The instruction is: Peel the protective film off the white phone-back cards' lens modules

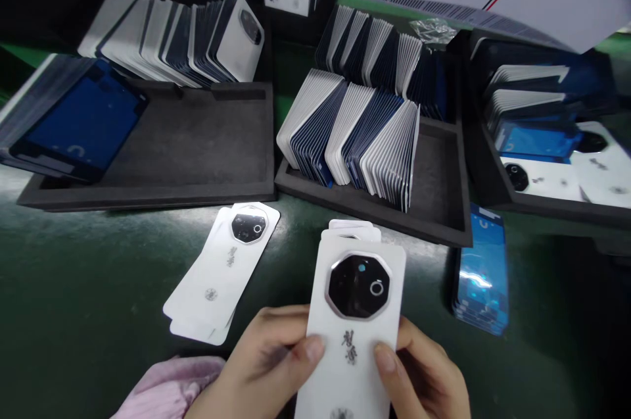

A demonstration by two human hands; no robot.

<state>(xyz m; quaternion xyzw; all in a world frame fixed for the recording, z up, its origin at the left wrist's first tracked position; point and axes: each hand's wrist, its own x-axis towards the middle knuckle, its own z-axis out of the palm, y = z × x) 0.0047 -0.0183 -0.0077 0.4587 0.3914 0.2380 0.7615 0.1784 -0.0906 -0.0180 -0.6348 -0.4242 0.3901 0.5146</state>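
Both my hands hold a small stack of white phone back covers [357,314], each with a black octagonal camera window, low in the middle of the view. My left hand [266,360] grips the stack's left edge with the thumb on top. My right hand [426,369] grips the right edge, its thumb on the top cover too. A second small pile of the same white covers [221,274] lies on the dark green table [73,287] to the left of my hands.
Black foam trays stand behind: the left tray [197,143] holds leaning covers at its back, the middle tray [438,195] has several rows of covers on edge, and the right tray [542,208] holds white and blue pieces. A blue-filmed stack [482,277] lies to the right.
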